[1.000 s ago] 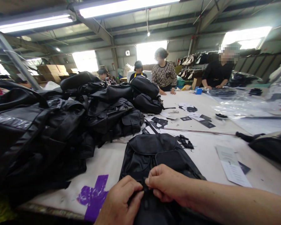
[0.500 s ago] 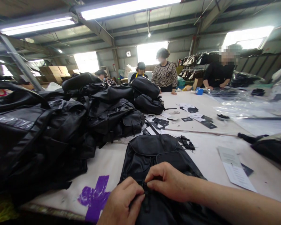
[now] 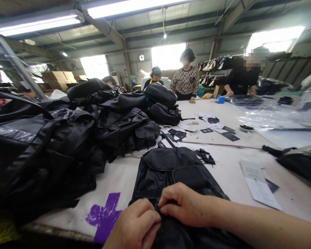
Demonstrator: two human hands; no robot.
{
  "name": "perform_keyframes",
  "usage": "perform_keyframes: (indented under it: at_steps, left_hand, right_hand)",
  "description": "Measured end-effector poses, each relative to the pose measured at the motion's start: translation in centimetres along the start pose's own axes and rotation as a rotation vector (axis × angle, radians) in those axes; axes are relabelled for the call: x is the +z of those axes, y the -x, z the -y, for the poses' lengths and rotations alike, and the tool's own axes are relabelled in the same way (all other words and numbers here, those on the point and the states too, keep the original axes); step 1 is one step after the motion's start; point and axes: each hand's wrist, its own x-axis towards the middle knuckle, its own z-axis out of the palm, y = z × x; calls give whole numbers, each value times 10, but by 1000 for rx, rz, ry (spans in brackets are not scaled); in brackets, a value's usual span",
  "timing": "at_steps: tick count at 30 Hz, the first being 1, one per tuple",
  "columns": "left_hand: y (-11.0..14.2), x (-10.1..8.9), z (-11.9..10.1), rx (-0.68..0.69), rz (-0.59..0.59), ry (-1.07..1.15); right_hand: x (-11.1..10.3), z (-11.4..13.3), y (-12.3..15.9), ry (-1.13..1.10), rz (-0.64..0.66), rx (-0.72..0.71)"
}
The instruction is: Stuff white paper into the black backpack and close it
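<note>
A black backpack (image 3: 168, 171) lies flat on the white table (image 3: 230, 173) right in front of me, its flap pointing away. My left hand (image 3: 134, 224) and my right hand (image 3: 182, 204) meet at its near end, fingers curled and pinching a small dark part of the bag between them. What exactly they pinch is hidden by the fingers. My right forearm reaches in from the lower right.
A big heap of black backpacks (image 3: 67, 138) fills the table's left side. Black tags and cards (image 3: 212, 128), a paper sheet (image 3: 259, 185) and another black bag (image 3: 300, 162) lie to the right. Purple tape (image 3: 104, 216) marks the near edge. Several people (image 3: 186, 81) stand at the far end.
Both hands have shifted slightly nearer along the backpack, staying pinched together. The person in the patterned top at the far end has stepped a little to the right.
</note>
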Motion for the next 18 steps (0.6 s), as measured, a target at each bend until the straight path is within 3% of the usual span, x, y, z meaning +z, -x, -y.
perform_keyframes:
  at_steps: [7,11,18]
  left_hand:
    - [-2,-15,0,200,201,-324]
    - [-7,-13,-3,291,180,-414]
    - [-15,-12,-13,372,125,-440]
  right_hand:
    - [7,-5,1,-80,-30,68]
    - [4,-4,6,-62,8,94]
    - [7,3,12,187,-74,-80]
